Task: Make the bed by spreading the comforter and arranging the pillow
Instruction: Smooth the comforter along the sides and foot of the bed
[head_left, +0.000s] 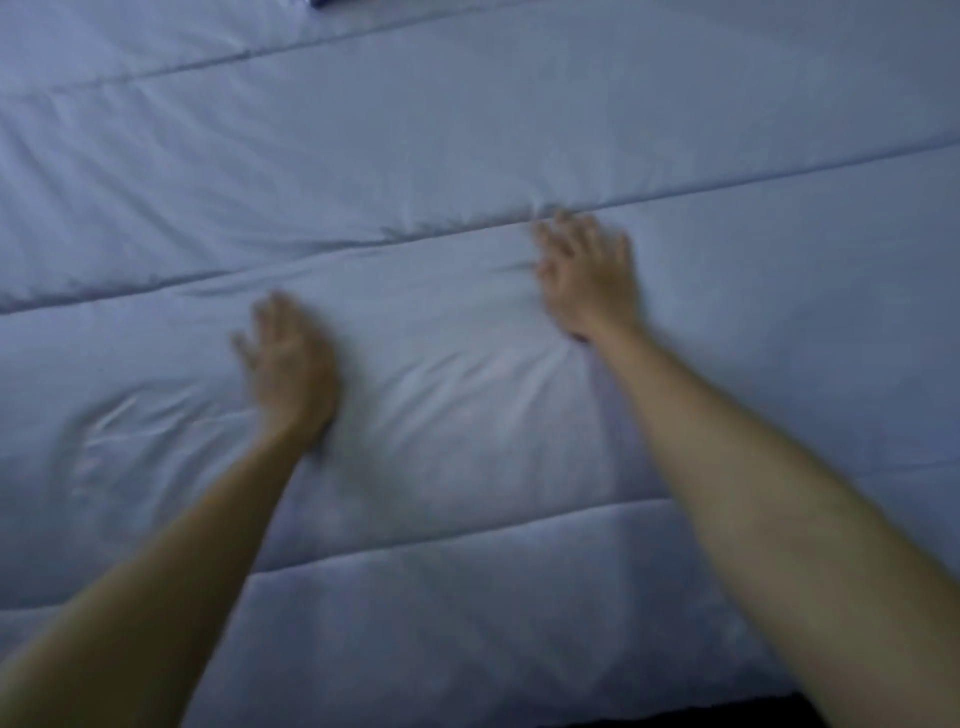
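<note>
The comforter (519, 130) lies spread out beneath me and fills almost the whole view, pale blue-grey and running off the left, right and top edges. Its near edge shows only at the bottom right, where a dark strip (675, 721) begins below it. Wide, flat cloth lies open on either side of my arms and beyond my hands. At the very top edge, left of middle, a small dark blue thing (323, 2) peeks in; it is too cut off to tell what it is.

My left hand (288, 364) rests palm down on the comforter, its fingers (270, 325) lying close together and fairly straight, holding nothing. My right hand (587, 275) reaches further forward, also palm down, its fingers (561, 236) spread apart with the tips on a stitched seam (779, 179), where the cloth puckers into small wrinkles. Both hands are blurred, so I cannot tell whether the right fingertips dig into the fabric or only press on it. The two hands are well apart, and soft creases fan across the cloth between them.

I count one comforter, two hands and two bare forearms, and three stitched seams crossing the cloth on a slant.
</note>
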